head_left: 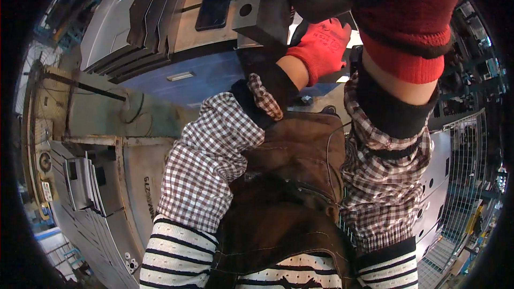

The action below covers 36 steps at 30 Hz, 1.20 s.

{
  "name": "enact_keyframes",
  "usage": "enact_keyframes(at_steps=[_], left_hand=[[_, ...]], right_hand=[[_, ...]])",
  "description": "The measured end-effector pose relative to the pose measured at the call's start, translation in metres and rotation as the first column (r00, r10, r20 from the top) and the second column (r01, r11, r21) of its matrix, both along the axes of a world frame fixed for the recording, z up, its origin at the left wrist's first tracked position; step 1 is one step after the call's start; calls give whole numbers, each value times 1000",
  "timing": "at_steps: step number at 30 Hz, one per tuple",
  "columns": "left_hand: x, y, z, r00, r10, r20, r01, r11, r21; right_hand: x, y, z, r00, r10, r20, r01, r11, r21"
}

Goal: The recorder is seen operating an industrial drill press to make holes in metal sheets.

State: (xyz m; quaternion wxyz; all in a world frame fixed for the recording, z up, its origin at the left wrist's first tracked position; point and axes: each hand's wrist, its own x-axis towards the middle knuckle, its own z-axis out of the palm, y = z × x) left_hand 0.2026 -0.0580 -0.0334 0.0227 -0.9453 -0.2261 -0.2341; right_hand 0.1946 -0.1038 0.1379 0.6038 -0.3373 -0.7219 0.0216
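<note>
My left hand point(321, 48), in a red glove, reaches forward and grips the lower edge of a dark metal part point(262, 5) that has a round hole in its face. My right hand point(407, 21), also in a red glove, is raised close to the camera beside the same part. Its fingers are hidden at the top of the view, so its grip cannot be made out. Checked sleeve covers point(209, 166) are on both forearms, and a brown apron point(294, 192) hangs below them.
Bent grey metal sheets point(134, 16) are stacked at the upper left. A black phone point(214, 5) lies on a brown board beside them. A blue surface point(214, 75) lies below the part. Grey panels point(80, 182) stand lower left, a wire mesh fence point(466, 155) at right.
</note>
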Motion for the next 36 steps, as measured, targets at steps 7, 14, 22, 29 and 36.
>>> enact_keyframes(at_steps=[7,14,22,29,36], left_hand=[[-1,3,1,997,-61,-52,53,988,-142],[12,9,-23,982,127,-143,-102,980,170],[-5,4,-12,997,-64,40,67,994,-80],[-5,5,-21,964,-146,221,199,950,-239],[6,13,-49,795,-97,599,505,654,-564]], right_hand=[[-8,4,-2,999,30,-36,-30,1000,1],[-12,10,-4,998,43,-53,-42,999,11],[-19,12,1,996,59,-74,-59,998,9],[-24,14,5,993,71,-95,-69,997,14],[-30,15,9,990,82,-116,-77,996,47]])
